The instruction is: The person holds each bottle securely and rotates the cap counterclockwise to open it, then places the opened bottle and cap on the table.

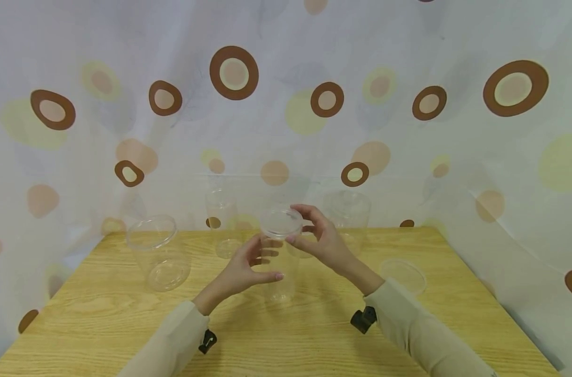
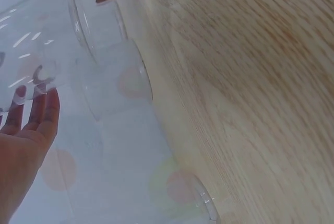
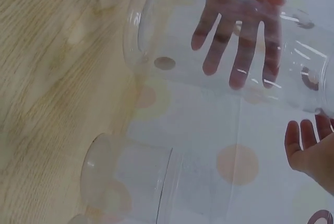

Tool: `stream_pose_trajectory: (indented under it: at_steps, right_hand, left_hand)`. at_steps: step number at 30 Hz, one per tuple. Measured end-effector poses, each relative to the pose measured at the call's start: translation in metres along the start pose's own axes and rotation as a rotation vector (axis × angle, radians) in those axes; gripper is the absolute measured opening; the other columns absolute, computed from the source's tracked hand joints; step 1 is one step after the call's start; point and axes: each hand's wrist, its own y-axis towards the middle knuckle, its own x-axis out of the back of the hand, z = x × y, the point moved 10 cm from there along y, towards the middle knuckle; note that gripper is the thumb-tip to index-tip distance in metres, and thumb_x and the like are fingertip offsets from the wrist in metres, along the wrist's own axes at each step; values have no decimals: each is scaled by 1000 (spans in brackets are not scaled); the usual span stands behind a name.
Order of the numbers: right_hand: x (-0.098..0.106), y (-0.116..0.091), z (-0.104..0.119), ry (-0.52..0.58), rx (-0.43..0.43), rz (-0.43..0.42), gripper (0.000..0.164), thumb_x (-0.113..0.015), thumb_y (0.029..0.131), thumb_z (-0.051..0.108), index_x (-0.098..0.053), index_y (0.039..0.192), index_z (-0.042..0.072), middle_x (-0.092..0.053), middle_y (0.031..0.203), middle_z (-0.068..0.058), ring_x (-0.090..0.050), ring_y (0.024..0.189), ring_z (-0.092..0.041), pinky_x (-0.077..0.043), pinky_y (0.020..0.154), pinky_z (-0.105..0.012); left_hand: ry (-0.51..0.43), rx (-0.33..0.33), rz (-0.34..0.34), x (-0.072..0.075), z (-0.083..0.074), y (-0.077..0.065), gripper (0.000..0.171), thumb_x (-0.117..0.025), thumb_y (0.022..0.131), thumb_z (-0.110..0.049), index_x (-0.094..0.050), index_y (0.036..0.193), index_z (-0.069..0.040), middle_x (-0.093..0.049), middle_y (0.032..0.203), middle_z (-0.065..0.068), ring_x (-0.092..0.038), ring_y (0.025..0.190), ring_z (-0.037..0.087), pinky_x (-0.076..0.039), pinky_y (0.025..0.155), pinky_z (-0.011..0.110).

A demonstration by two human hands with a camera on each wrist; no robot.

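Note:
A clear cylindrical plastic jar (image 1: pixel 279 283) stands upright at the middle of the head view, a round clear lid (image 1: pixel 282 223) on its top. My left hand (image 1: pixel 241 269) holds the jar's side, thumb in front and spread fingers behind; the fingers (image 3: pixel 237 62) show through the wall in the right wrist view. At the lid's edge, my right hand (image 1: pixel 327 242) pinches the rim between thumb and fingers. The left wrist view shows the left hand (image 2: pixel 28 145) against the jar (image 2: pixel 36 46). Whether the lid sits fully on the jar I cannot tell.
A wide clear jar (image 1: pixel 149 246) leans in view at the left. Behind stand a slim clear jar (image 1: pixel 222 222) and, at right, another clear jar (image 1: pixel 352 214). A loose clear lid (image 1: pixel 404 275) lies right on the wooden table (image 1: pixel 314 345). A patterned curtain (image 1: pixel 276 120) hangs behind.

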Motion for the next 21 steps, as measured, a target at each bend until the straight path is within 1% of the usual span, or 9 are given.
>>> stream_pose_trajectory:
  at_steps: [3,5,8,11,13,16,19,21]
  right_hand:
    - [-2,2,-2,49,-15,93,62,-67,84,26,-38,135,8,-45,130,-11,-45,116,-19,-40,95,-40]
    - [-4,3,-4,104,-43,176,62,-65,85,24,-36,137,7,-44,132,-10,-46,115,-20,-43,93,-36]
    - [-6,4,-8,187,-88,284,61,-63,87,21,-33,139,7,-41,136,-9,-49,114,-21,-46,90,-31]
    - [-7,5,-8,255,-100,354,63,-62,88,19,-30,140,5,-38,137,-15,-48,116,-22,-46,89,-31]
    - [-8,6,-7,278,-95,377,64,-62,88,20,-29,141,5,-36,138,-19,-46,119,-21,-45,92,-31]
    - [-8,5,-5,296,-93,388,67,-62,87,21,-27,142,4,-35,139,-18,-44,120,-21,-44,92,-31]
    - [-6,5,-3,275,-86,361,70,-63,87,23,-25,142,4,-32,143,-12,-42,120,-22,-43,92,-32]
    - [-3,4,-1,215,-64,316,68,-63,87,25,-27,142,7,-32,144,-9,-41,122,-22,-41,95,-33]
  left_hand:
    - [-12,-8,26,-1,10,1,74,-72,76,-4,-34,138,-19,-50,130,11,-52,116,29,-44,94,44]
    - [-26,-5,49,-2,16,2,75,-72,76,-5,-34,138,-23,-51,130,9,-52,116,26,-44,95,43]
    - [-44,-10,87,-5,18,1,75,-73,77,-9,-33,138,-25,-51,131,8,-53,116,25,-44,95,45]
    - [-48,-9,112,-7,17,2,77,-74,77,-11,-32,139,-27,-50,131,7,-53,116,25,-43,95,46]
    - [-46,-5,118,-8,17,2,78,-74,76,-11,-31,139,-28,-50,132,7,-52,116,25,-43,95,46]
    - [-42,1,120,-9,16,2,79,-73,77,-10,-30,140,-28,-50,132,8,-52,117,26,-43,95,46]
    - [-34,14,116,-8,17,2,79,-73,77,-9,-29,140,-28,-49,133,8,-51,118,26,-42,96,45]
    - [-31,24,107,-7,16,1,80,-73,77,-7,-29,141,-27,-49,133,8,-51,118,26,-42,96,43]
